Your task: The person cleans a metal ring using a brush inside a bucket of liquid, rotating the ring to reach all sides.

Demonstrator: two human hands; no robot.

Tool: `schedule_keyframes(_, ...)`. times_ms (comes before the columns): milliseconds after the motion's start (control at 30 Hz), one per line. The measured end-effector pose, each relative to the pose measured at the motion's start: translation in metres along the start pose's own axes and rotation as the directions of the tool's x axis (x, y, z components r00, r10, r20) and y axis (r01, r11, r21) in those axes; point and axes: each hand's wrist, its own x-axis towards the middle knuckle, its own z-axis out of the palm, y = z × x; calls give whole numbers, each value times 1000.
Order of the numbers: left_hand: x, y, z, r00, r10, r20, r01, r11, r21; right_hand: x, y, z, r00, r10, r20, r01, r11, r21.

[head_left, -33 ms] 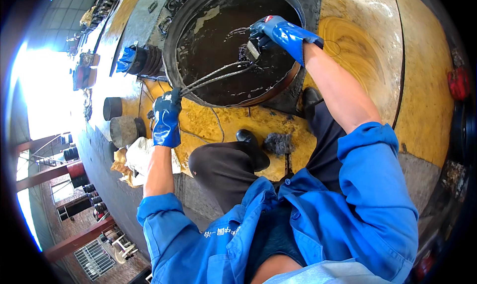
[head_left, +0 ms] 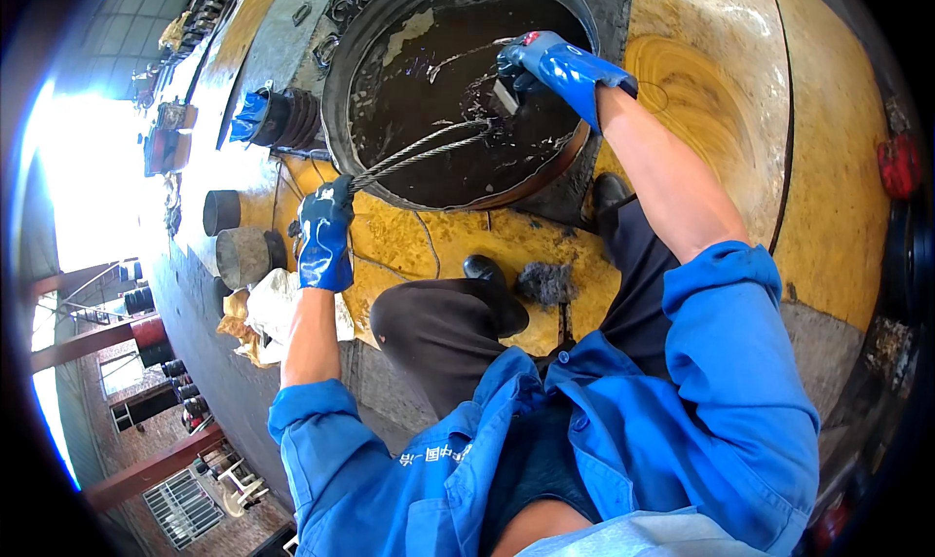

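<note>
My left hand (head_left: 328,228), in a blue rubber glove, is closed round a looped steel wire rope (head_left: 409,158) at the left rim of a large round tub (head_left: 336,119). The loop reaches rightward over dark liquid (head_left: 429,80) in the tub, its far end near the middle. My right hand (head_left: 526,62), also gloved in blue, is closed on a scrubbing brush (head_left: 505,96) with a pale flat back, just above the liquid. Its bristles are hardly visible now. A gap lies between the brush and the rope's far end.
Yellow stained metal plates (head_left: 701,138) surround the tub. At left stand short dark cylinders (head_left: 222,212), a bucket-like stack with blue gloves (head_left: 282,119) and a white bag (head_left: 275,304). A dark fuzzy clump (head_left: 545,282) lies between my feet. Coiled dark rings (head_left: 351,7) sit behind the tub.
My right hand has shifted slightly rightward with the brush, away from the rope loop. Liquid streaks and droplets show to its left. The left hand stays nearly in place on the rope.
</note>
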Motion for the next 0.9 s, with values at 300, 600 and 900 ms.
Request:
schedule_keyframes(300, -29, -22, 3, 977, -214, -8, 214, 977, 3, 2, 11, 4, 959, -232, -161, 215, 970, -116)
schedule_keyframes(600, -17, -3, -7, 916, -401, 8, 395, 900, -184, -20, 8, 19, 879, -467, -91, 425, 856, -294)
schedule_keyframes(900, -26, 3, 5, 894, -442, 71, 442, 847, -296, -29, 6, 9, 859, -435, -271, 345, 881, -323)
